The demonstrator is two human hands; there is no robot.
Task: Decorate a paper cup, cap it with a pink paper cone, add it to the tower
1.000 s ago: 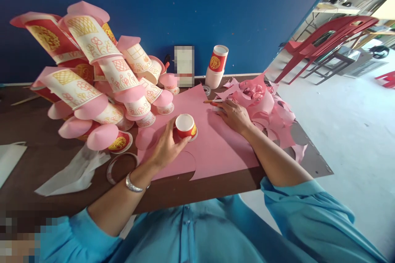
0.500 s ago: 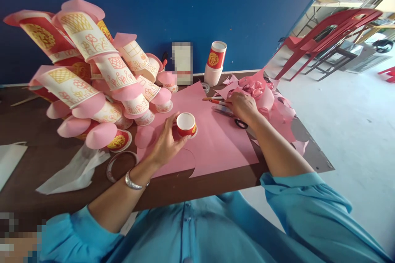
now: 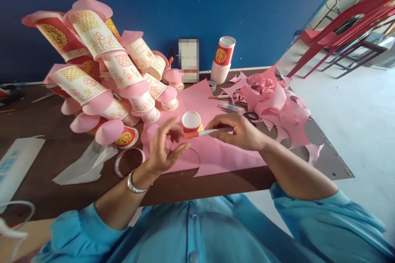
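Note:
My right hand (image 3: pixel 242 131) grips a slim white pen-like stick with an orange end (image 3: pixel 203 132), held level over the pink paper sheet (image 3: pixel 222 152). The orange end points at my left hand (image 3: pixel 165 146), which hovers just beside it with fingers curled apart and nothing in them. Right behind the stick, a small red paper cup (image 3: pixel 191 120) stands mouth up on the pink sheet, touched by neither hand.
A big cluster of paper cups with pink lids (image 3: pixel 101 74) fills the left of the brown table (image 3: pixel 46 160). Pink scraps (image 3: pixel 271 94), scissors (image 3: pixel 251 116), a pencil (image 3: pixel 219 97) and another pen (image 3: pixel 231 107) lie right. A cup stack (image 3: pixel 224 59), a tape roll (image 3: pixel 129 161) and red chairs (image 3: pixel 342 28) are also visible.
My right hand left the scrap pile and came back to the middle holding the stick. My left hand let go of the small red cup and lifted beside the stick's orange end.

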